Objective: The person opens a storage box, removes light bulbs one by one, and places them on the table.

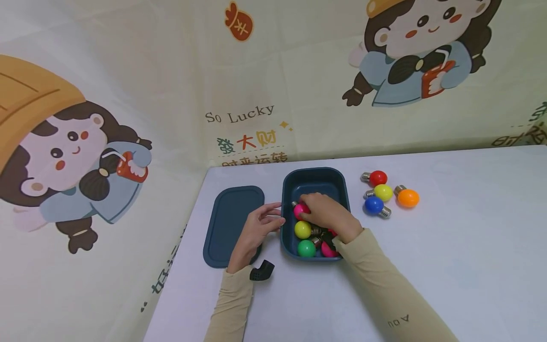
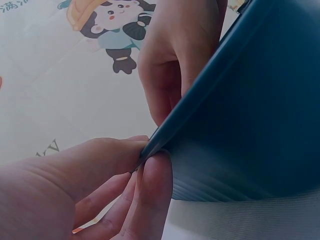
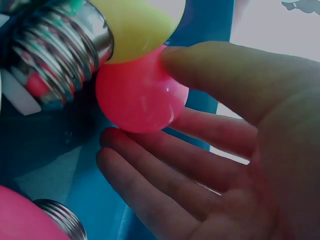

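Observation:
A dark blue rectangular container (image 1: 315,182) stands on the white table in the head view. At its left side my left hand (image 1: 255,231) pinches the rim between thumb and fingers, as the left wrist view shows against the container wall (image 2: 250,125). My right hand (image 1: 328,213) reaches inside and holds a pink light bulb (image 3: 140,97) by its round globe, thumb on one side and fingers on the other. Near it in the container lie a yellow bulb (image 1: 302,230), a green bulb (image 1: 306,248) and another pink bulb (image 1: 328,250), partly hidden by the right wrist.
Left of the container lies a flat dark blue lid (image 1: 231,218), partly behind the left hand. On the table to the right are a red bulb (image 1: 378,178), a yellow bulb (image 1: 383,192), a blue bulb (image 1: 374,205) and an orange bulb (image 1: 408,198). A printed cloth hangs behind.

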{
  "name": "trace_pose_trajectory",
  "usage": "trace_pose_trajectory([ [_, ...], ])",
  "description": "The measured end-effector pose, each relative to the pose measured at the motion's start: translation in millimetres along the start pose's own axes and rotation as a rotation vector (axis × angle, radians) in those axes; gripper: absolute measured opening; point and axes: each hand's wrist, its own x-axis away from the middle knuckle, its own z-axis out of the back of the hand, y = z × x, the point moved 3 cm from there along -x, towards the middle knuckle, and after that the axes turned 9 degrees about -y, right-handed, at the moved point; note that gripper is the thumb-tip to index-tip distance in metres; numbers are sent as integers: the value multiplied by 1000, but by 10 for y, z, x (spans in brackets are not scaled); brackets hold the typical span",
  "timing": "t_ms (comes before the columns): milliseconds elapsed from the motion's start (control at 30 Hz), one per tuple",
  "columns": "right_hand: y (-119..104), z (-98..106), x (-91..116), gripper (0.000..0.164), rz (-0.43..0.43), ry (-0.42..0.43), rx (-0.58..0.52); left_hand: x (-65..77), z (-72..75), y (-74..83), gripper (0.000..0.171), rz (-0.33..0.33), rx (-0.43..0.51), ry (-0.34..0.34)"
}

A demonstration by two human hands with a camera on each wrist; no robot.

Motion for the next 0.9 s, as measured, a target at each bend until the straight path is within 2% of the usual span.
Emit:
trace_pose_trajectory([
  [333, -12, 81, 50, 41, 0, 30, -3, 10, 1, 11, 49, -6, 3, -1],
  [500, -49, 162, 133, 47, 6, 65, -14, 15, 0, 17, 50, -8, 9, -2],
  [900, -46, 315, 349, 44, 34, 144, -22, 14, -1, 16, 49, -8, 20, 0],
])
